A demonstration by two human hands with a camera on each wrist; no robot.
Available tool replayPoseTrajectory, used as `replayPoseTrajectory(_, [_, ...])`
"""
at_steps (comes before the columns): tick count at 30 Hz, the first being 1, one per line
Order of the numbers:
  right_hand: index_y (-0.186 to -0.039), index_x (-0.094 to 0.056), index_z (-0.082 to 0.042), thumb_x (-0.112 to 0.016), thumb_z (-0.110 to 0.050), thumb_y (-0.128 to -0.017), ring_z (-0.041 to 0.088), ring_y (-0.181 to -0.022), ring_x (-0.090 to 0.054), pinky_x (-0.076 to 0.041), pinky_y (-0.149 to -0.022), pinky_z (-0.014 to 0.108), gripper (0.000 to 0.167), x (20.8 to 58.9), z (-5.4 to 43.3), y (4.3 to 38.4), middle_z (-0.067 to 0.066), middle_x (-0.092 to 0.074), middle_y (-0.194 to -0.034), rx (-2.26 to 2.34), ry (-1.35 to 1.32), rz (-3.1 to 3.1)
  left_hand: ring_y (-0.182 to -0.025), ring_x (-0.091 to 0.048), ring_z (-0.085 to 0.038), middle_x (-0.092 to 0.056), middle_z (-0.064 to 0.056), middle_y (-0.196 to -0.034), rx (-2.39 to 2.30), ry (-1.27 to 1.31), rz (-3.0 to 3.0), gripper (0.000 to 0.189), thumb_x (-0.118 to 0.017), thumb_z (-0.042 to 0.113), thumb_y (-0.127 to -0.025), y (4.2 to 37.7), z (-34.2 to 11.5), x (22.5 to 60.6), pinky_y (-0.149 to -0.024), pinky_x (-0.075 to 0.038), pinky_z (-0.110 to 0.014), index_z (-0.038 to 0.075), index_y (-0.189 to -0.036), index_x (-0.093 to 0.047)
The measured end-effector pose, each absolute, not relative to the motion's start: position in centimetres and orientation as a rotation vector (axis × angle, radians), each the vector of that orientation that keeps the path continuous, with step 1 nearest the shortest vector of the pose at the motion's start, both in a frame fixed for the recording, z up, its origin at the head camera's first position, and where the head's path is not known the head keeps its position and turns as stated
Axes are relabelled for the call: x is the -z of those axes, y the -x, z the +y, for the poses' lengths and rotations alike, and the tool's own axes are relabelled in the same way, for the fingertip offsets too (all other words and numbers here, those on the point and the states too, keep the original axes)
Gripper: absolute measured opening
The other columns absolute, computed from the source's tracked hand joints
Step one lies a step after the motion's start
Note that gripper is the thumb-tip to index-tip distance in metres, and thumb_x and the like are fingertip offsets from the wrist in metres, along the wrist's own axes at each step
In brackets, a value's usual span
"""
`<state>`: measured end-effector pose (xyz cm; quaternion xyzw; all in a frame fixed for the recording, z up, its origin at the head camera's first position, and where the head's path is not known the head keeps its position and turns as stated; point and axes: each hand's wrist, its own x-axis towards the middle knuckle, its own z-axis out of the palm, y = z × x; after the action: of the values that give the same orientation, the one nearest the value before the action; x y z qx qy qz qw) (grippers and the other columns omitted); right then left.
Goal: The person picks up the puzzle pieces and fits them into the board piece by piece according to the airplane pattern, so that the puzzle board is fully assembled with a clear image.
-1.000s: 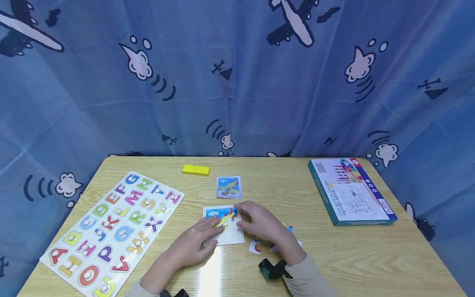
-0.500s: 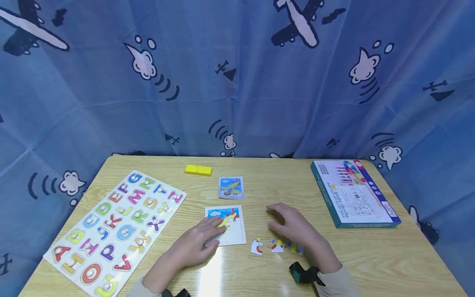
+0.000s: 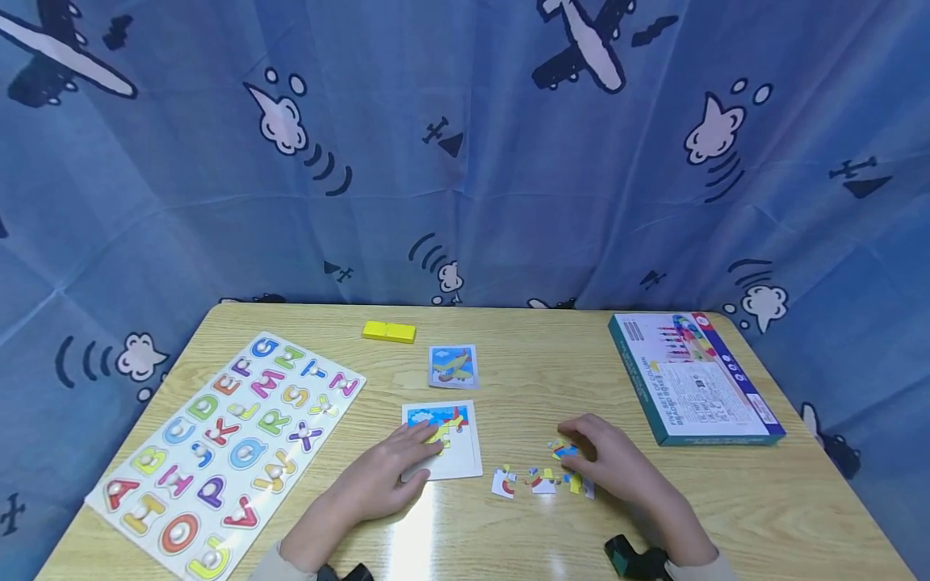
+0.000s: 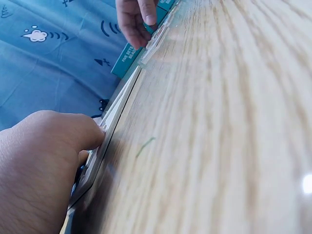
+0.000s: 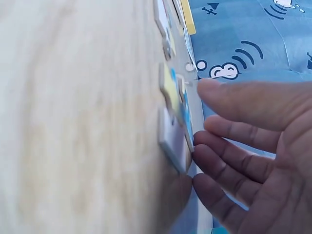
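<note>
My left hand [image 3: 381, 476] lies over the left part of a small white-framed jigsaw puzzle [image 3: 459, 463], fingers extended across its picture and thumb at the near edge. Sky and a yellow-red plane fill its upper part; the lower right is bare white. To the right, my right hand [image 3: 617, 456] is over a cluster of loose jigsaw pieces, its fingertips beside a blue-and-yellow piece [image 3: 563, 450]. In the right wrist view thumb and fingers stand apart, close to a white piece [image 5: 171, 139]. Other pieces, such as a white one with red [image 3: 503, 484], lie nearer me.
A picture card [image 3: 453, 367] of a plane lies behind the puzzle, and a yellow block [image 3: 388, 332] farther back. An alphabet peg board [image 3: 240, 428] covers the left side. A flat game box [image 3: 697, 387] sits at the right. A blue printed curtain [image 3: 465, 161] hangs behind.
My right hand has left the puzzle's right edge and moved right and toward me, to the loose pieces, uncovering them. The left hand has stayed on the puzzle.
</note>
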<state>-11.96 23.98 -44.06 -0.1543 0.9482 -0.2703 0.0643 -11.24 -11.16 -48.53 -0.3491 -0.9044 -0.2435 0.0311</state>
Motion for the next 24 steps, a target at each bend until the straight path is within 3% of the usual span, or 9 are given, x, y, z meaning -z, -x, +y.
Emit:
replayPoseTrajectory(10, [-0.102, -0.065, -0.010, -0.075, -0.018, -0.080, 0.011, -0.086, -0.053, -0.050, -0.073, 0.028, 0.025, 44.14, 24.37, 11.59, -0.003, -0.059, -0.096, 0.805, 0.442, 2.904, -0.137, -0.039, -0.021, -0.047, -0.005, -0.144, 0.760, 1.077, -2.773, 0.038, -0.055, 0.025, -0.093, 11.16, -11.19, 48.60, -0.116, -0.031, -0.039, 0.015, -0.129, -0.060])
replayPoseTrajectory(24, [-0.096, -0.064, -0.012, -0.074, -0.015, -0.081, 0.011, -0.078, -0.046, -0.044, -0.065, 0.025, 0.018, 44.70, 24.17, 11.76, -0.002, -0.054, -0.090, 0.804, 0.371, 2.906, -0.137, -0.039, -0.020, -0.047, -0.004, -0.144, 0.757, 1.072, -2.786, 0.038, -0.055, 0.026, -0.093, 11.18, -11.17, 48.49, -0.116, -0.031, -0.038, 0.015, -0.129, -0.060])
